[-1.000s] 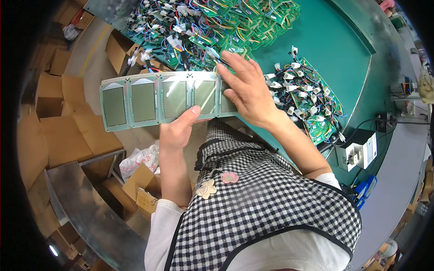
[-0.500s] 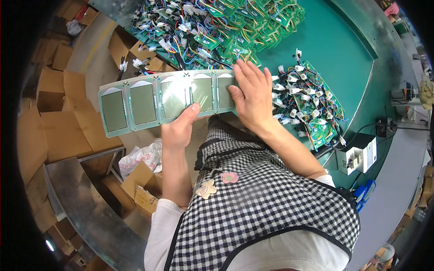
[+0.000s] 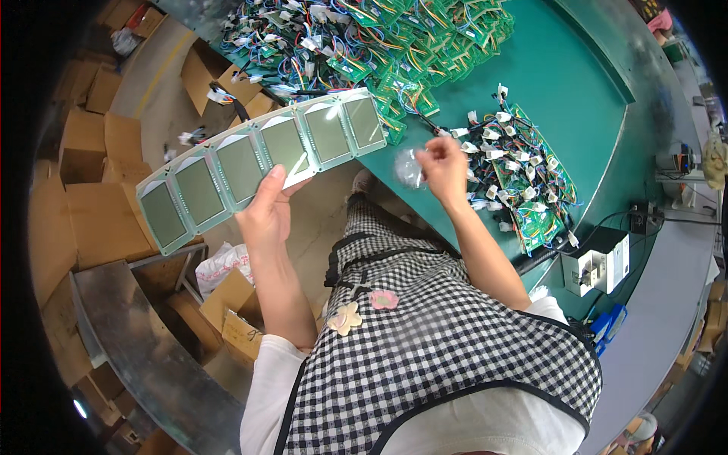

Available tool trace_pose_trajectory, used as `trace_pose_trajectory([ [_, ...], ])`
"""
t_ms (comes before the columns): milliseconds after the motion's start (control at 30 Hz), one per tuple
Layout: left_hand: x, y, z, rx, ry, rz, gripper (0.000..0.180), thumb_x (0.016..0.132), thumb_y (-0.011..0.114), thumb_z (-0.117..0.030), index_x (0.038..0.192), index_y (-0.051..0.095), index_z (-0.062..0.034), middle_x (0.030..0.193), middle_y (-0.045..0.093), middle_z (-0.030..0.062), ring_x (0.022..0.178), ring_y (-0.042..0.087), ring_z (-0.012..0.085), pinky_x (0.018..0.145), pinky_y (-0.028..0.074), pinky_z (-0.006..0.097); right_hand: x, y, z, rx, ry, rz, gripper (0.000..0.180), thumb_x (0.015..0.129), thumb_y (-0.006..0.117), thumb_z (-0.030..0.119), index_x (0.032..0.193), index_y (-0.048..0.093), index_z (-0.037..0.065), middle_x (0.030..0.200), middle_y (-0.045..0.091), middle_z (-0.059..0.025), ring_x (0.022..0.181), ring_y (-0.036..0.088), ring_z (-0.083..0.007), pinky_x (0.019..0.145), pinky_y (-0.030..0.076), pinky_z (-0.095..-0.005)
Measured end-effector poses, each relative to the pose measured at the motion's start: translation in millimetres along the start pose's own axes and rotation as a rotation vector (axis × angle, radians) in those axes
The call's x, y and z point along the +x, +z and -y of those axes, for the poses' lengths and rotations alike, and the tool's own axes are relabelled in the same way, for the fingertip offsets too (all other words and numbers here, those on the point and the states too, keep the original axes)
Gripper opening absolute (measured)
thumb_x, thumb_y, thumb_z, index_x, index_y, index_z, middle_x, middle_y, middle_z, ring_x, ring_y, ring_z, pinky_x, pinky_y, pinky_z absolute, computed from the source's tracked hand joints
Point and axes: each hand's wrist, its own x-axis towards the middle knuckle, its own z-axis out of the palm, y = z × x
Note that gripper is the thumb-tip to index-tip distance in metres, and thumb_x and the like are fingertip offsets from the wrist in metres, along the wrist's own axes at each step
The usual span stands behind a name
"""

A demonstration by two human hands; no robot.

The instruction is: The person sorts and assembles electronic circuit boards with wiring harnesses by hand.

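Observation:
My left hand [image 3: 265,208] grips the lower edge of a long panel of LCD display boards [image 3: 241,168], its thumb lying on the front. Several grey rectangular screens run side by side along the panel, which tilts up to the right. A small piece of clear plastic film [image 3: 409,168] hangs from my right hand [image 3: 444,171], pinched between thumb and fingers. That hand is apart from the panel, over the green tabletop [image 3: 561,76]. To its right lies a stack of green circuit boards with white-plugged wires [image 3: 523,171].
A large heap of green circuit boards and wires [image 3: 425,38] covers the table's far side. A white box-shaped device [image 3: 597,262] stands at the right with a black cable. Cardboard boxes [image 3: 106,220] and a metal bench [image 3: 144,349] are on the left.
My right hand has left the panel's right end and moved right and down, now holding clear film. The panel has shifted left and tilted, its right end higher.

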Motion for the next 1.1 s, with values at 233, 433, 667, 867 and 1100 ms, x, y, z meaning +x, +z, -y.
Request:
trace_pose_trajectory([
  [233,-5.4,-4.9,1.8,0.051,-0.023,0.041,0.043,0.077,0.052,0.001,0.118,0.039,0.0024,0.106,0.052,0.0167,0.09,0.058,0.0263,0.07,0.054,0.04,1.3,-12.2,29.1,-0.479,-0.181,-0.04,0.031,0.066,0.07,0.02,0.087,0.053,0.003,0.07,0.058,-0.0104,0.059,0.055,-0.0265,0.055,0.044,-0.0346],
  [433,-3.4,6.0,8.0,0.045,-0.026,0.154,0.051,0.075,0.055,0.002,0.122,0.035,0.0012,0.112,0.049,0.0153,0.099,0.053,0.0251,0.078,0.049,0.039,-0.8,-9.3,105.6,-0.519,-0.959,0.04,0.04,0.071,0.062,0.014,0.109,0.053,0.007,0.111,0.052,-0.01,0.091,0.054,-0.0273,0.082,0.041,-0.0408],
  [667,-4.1,8.5,9.6,0.069,-0.032,0.152,0.048,0.077,0.05,-0.002,0.122,0.034,0.0011,0.111,0.049,0.0164,0.097,0.055,0.0275,0.074,0.053,0.041,-7.2,-8.9,90.3,-0.295,-0.999,-0.039,0.024,0.066,0.065,0.007,0.089,0.062,0.007,0.105,0.057,-0.0074,0.096,0.052,-0.0304,0.088,0.036,-0.0444],
  [867,-4.5,10.2,6.3,0.054,-0.025,0.166,0.048,0.077,0.051,-0.003,0.122,0.034,0.0005,0.111,0.05,0.0163,0.097,0.055,0.0271,0.074,0.053,0.041,-4.0,-5.6,87.1,-0.33,-0.693,-0.177,0.025,0.07,0.063,0.015,0.093,0.061,0.004,0.105,0.057,-0.0096,0.1,0.049,-0.0301,0.091,0.032,-0.045],
  [1100,-7.6,4.4,10.8,0.027,-0.015,0.132,0.053,0.074,0.056,0.003,0.122,0.035,0.0005,0.115,0.047,0.011,0.106,0.047,0.0211,0.09,0.037,0.034,-6.8,-3.6,84.1,-0.483,-0.826,-0.214,0.021,0.069,0.064,0.013,0.089,0.063,0.005,0.102,0.058,-0.0071,0.099,0.049,-0.0276,0.09,0.031,-0.046],
])
